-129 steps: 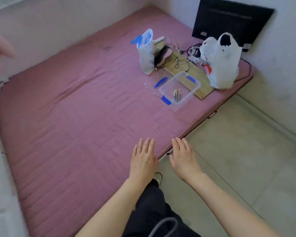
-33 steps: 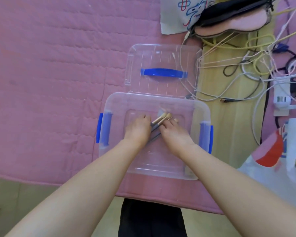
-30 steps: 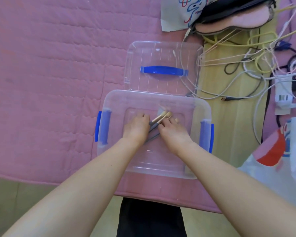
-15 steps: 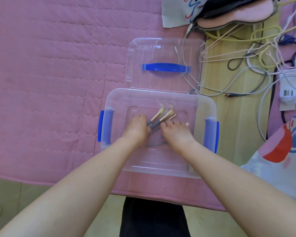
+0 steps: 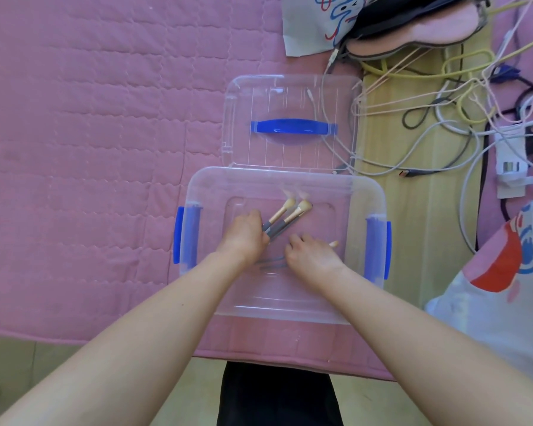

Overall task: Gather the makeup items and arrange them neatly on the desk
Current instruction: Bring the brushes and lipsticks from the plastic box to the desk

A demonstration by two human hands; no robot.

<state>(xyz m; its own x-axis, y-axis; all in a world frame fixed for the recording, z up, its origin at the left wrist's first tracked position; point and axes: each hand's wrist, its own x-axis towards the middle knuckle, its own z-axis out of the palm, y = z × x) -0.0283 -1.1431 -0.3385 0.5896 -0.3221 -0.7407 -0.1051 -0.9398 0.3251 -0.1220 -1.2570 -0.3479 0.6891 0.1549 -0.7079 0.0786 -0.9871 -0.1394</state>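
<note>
Both hands are down inside the clear storage box (image 5: 194, 192), which sits on the pink mattress (image 5: 90, 118) with its lid (image 5: 290, 96) lying flat just behind it.

Left hand (image 5: 243, 238): fingers curled round the grey handles of two makeup brushes (image 5: 285, 216), bristle ends pointing up and right, off the box floor.

Right hand (image 5: 313, 256): fingers bent down onto more brushes (image 5: 271, 262) on the box floor; one pale tip pokes out past the hand. Cannot tell if it has a real hold on them.

Step in hand, as I judge it: collecting all brushes into one bundle before lifting out.

How to do it well:
- Line up handles parallel, bristles all one way.
- Grip on handles, not bristles.
- Check the floor under the right palm for strays.
- Lift clear of the box wall; avoid the cable tangle (image 5: 443, 118) on the wooden board (image 5: 413, 241) at right.
</note>
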